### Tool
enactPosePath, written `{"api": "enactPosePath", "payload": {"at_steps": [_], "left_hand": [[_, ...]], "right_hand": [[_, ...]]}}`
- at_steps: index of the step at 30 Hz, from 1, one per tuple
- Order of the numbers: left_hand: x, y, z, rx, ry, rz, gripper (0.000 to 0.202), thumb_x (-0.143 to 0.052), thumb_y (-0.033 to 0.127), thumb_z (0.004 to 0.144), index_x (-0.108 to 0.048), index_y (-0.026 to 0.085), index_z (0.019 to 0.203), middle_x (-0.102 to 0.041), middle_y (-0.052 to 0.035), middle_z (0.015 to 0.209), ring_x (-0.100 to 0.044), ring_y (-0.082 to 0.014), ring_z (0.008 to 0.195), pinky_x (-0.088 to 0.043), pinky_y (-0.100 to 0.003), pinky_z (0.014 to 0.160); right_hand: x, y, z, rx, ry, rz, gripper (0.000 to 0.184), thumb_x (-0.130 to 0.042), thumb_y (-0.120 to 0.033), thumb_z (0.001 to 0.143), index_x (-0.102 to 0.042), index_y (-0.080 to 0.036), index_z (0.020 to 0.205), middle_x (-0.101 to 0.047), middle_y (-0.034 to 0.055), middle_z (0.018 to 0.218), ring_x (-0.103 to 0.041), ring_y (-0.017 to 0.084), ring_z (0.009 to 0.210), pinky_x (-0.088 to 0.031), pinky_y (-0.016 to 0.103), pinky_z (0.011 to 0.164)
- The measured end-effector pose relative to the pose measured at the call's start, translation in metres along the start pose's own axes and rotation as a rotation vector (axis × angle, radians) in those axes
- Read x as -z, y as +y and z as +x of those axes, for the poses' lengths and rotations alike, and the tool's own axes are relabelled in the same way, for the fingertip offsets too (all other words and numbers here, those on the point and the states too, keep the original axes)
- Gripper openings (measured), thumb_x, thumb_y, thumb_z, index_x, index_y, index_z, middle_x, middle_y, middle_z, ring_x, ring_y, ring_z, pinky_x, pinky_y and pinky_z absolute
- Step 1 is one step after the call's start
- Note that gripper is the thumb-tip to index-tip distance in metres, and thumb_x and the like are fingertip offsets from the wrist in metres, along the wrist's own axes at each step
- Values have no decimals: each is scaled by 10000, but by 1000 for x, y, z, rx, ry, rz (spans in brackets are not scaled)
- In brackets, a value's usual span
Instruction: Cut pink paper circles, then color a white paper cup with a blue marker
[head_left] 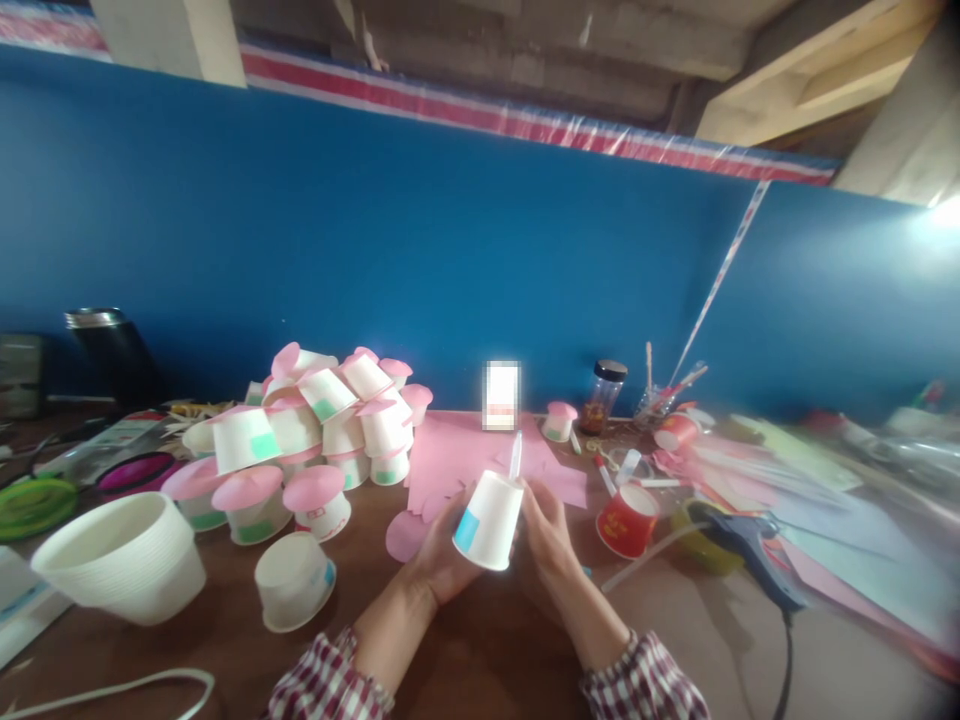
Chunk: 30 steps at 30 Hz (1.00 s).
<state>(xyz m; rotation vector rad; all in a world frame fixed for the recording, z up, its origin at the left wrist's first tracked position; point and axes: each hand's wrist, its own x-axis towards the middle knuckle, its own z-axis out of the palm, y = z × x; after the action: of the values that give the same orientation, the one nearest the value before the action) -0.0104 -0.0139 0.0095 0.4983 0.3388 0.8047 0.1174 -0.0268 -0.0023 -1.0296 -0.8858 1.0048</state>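
A white paper cup [491, 520] with a blue patch is held up in front of me, its wider end tilted down toward me. My left hand [448, 545] grips it from the left, with the fingers partly hidden behind it. On the other side, my right hand [551, 530] closes against the cup's right edge; its fingertips are mostly hidden. A thin whitish stick [516, 455] rises just behind the cup's upper end, and I cannot tell whether it touches the cup. Pink paper circles [406, 536] lie on the table beside my left hand.
Left of me are a cup stack [124, 560], a single cup [295, 580] and a pile of pink-capped cups [322, 430]. On the right are a red cup [628, 520], a glue gun [750, 550] with its cord, and paper sheets [847, 530]. A lit, blurred-out phone-like object [501, 395] stands behind.
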Motion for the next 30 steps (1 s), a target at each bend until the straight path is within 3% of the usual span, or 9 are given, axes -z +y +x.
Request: {"api": "enactPosePath", "payload": {"at_steps": [30], "left_hand": [[1, -1, 1, -19, -33, -25, 318, -560, 405, 809, -637, 103, 874, -676, -102, 696, -641, -218, 608, -487, -324, 591]], "right_hand": [[3, 2, 2, 16, 9, -41, 382, -612, -530, 760, -607, -148, 772, -501, -40, 503, -437, 77, 389, -349, 176, 340]]}}
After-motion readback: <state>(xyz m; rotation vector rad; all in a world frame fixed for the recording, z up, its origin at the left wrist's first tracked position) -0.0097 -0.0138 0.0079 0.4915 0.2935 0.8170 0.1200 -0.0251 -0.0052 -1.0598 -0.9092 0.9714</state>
